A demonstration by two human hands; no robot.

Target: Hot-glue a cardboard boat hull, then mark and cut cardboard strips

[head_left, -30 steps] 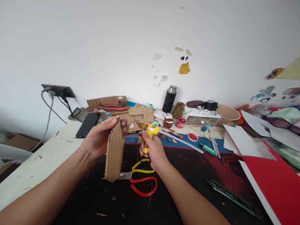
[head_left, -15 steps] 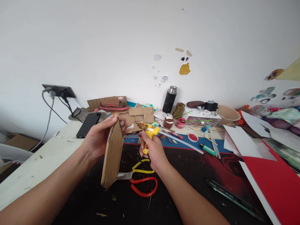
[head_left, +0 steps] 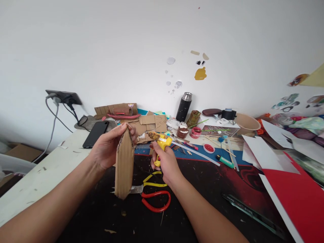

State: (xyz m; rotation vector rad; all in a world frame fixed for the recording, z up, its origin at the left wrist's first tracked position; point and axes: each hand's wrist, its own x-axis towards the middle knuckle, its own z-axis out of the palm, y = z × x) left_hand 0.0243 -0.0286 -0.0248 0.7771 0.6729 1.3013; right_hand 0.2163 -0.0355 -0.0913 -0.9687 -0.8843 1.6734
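Between the fingertips of my left hand (head_left: 108, 145) is the pointed upper end of a folded cardboard piece (head_left: 124, 168), long and boat-shaped, hanging nearly upright. My right hand (head_left: 165, 160) is wrapped round a yellow hot glue gun (head_left: 164, 142). Its browned nozzle points left toward the cardboard, apart from it, and a clear glue stick (head_left: 196, 152) sticks out of its back. Beneath both hands, scissors (head_left: 154, 194) with one red and one yellow handle lie on the black mat, their blades partly hidden behind the cardboard.
A phone (head_left: 95, 134) lies at the left. Along the wall stand a small red boat model (head_left: 124, 113), cardboard scraps (head_left: 152, 122), a black thermos (head_left: 184, 107) and paint jars (head_left: 182, 131). To the right are a green cutter (head_left: 225, 161), a dark knife (head_left: 253, 216) and red card (head_left: 291, 192).
My left hand has turned the cardboard, so its lower end has swung right and its broad face shows more. My right hand and the glue gun have hardly moved.
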